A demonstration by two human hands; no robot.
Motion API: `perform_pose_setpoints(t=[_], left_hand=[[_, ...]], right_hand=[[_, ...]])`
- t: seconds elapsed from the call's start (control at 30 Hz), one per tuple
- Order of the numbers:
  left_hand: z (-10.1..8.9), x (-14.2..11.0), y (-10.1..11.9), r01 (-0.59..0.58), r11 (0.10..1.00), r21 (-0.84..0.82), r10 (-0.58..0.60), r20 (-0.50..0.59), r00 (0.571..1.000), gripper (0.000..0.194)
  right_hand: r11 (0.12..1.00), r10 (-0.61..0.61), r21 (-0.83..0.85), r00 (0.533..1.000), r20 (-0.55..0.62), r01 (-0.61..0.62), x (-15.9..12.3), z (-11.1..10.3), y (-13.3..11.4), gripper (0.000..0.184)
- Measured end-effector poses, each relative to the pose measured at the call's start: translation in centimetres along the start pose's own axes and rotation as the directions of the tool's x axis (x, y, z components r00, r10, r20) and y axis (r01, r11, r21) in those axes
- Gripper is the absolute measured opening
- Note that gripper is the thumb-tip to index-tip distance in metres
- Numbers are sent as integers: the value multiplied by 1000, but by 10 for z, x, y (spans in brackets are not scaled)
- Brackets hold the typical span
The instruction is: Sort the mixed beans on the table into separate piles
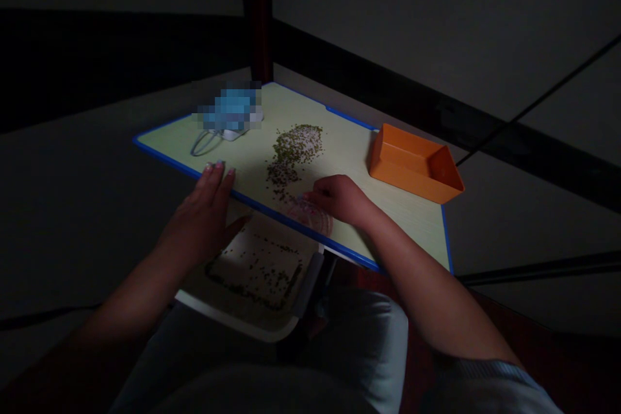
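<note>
My left hand (pixel 204 207) lies flat on the blue front edge of a small pale table (pixel 349 142), fingers stretched out and thumb hanging below the edge. Closer to the middle, my right hand (pixel 339 198) is closed, thumb and forefinger pressed together low over the tabletop. What the pinch holds, if anything, is too small to make out. Just beyond the fingertips lie dark seed-like grains (pixel 283 173), running into a heap of greenish and pale grains (pixel 298 144). A pinkish printed pattern (pixel 313 217) shows on the table under my right hand.
Below the front edge, over my lap, sits a white tray (pixel 233 319) with scattered dark grains. An orange rectangular box (pixel 412 165) stands at the table's right. A blurred blue item (pixel 230 108) lies at the back left with a looped cord (pixel 200 141).
</note>
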State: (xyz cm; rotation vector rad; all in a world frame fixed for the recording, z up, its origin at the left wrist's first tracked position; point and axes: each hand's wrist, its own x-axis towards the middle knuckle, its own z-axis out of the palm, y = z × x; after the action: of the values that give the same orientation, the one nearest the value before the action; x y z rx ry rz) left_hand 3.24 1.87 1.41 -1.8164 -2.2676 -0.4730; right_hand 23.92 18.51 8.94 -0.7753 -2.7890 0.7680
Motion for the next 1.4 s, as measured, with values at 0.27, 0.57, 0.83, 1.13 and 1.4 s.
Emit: perform_pose_setpoints(t=[0.27, 0.57, 0.83, 1.13, 1.4], left_hand=[[-2, -1, 1, 15, 1000, 5, -15, 10, 1000, 81], [2, -1, -2, 14, 1000, 21, -14, 15, 1000, 82], [0, -1, -3, 1, 999, 37, -3, 38, 999, 79], [0, -1, -3, -4, 1000, 24, 3, 24, 1000, 79], [1, -1, -4, 1, 999, 32, -3, 34, 999, 81]], right_hand=[[999, -32, 27, 999, 16, 32, 1, 3, 0, 32], [998, 3, 65, 998, -56, 1, -4, -15, 5, 39], [998, 46, -27, 998, -43, -48, -5, -27, 22, 37], [1000, -3, -9, 999, 36, 3, -5, -21, 15, 33], [997, -72, -6, 988, 139, 74, -7, -23, 15, 29]])
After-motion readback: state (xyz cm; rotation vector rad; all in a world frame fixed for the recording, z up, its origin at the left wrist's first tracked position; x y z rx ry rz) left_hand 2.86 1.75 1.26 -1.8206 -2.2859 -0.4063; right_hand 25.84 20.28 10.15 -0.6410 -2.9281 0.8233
